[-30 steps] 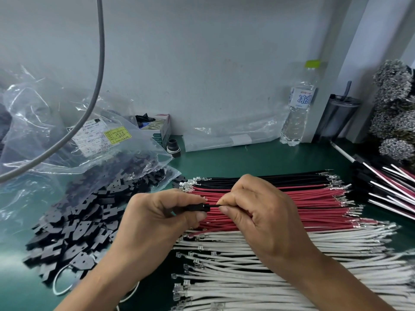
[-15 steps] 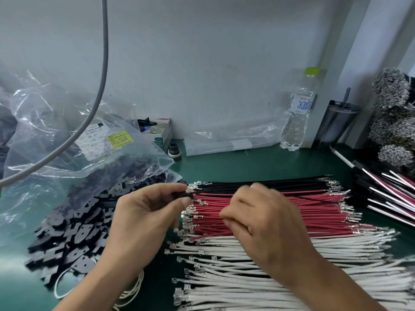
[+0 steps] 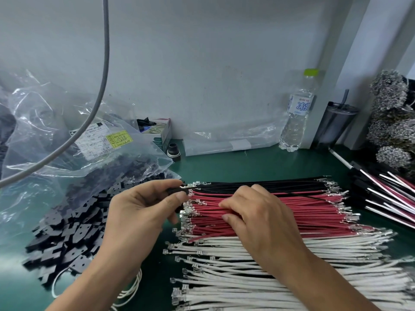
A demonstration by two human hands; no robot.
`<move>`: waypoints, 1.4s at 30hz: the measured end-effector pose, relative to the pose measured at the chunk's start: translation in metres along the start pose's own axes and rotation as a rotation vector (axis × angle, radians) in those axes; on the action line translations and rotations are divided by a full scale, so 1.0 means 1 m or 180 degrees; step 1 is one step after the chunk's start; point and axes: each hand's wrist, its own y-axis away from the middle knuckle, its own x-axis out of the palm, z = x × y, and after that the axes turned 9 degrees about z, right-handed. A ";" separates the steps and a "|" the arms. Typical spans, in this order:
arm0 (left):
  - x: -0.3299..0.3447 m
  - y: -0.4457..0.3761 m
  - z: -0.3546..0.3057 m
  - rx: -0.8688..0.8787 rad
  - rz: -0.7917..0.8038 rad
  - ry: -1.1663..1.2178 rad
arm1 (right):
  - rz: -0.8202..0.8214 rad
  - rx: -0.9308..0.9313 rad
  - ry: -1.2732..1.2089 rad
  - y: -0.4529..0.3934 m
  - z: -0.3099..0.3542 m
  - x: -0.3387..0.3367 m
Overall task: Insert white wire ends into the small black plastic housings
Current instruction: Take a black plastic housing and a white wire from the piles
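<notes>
My left hand (image 3: 139, 212) pinches a small black housing (image 3: 174, 190) between thumb and forefinger. A thin black wire (image 3: 298, 195) runs from it to the right over the bundles. My right hand (image 3: 258, 221) lies on the red wires (image 3: 303, 212), bent fingertips touching them and thumb hidden. White wires (image 3: 247, 277) with clear terminals lie in rows below the red ones, partly under my right forearm. Black wires (image 3: 269, 184) lie above the red. A pile of loose black housings (image 3: 74, 232) spills from a bag at the left.
A clear plastic bag (image 3: 56, 131) with labels lies at the left, and a grey cable (image 3: 98, 97) hangs across it. A water bottle (image 3: 296, 115), a dark tumbler (image 3: 334, 124) and a small box (image 3: 161, 133) stand against the wall. Wire assemblies (image 3: 386, 198) lie at the right on the green table (image 3: 247, 164).
My hands have parted. The left hand kept the housing and moved up-left. The right hand let go of the black wire and dropped onto the red wires.
</notes>
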 end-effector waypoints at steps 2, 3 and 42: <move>0.000 0.001 0.000 -0.0046 -0.0002 0.0028 | 0.0072 0.0073 -0.0098 -0.001 0.000 0.000; 0.000 0.001 0.001 -0.0058 -0.0007 0.0027 | 0.0072 0.0101 -0.0146 -0.001 0.000 0.001; -0.004 0.000 -0.008 -0.0757 0.0808 0.1149 | -0.0845 -0.0397 -0.1119 0.009 0.006 -0.018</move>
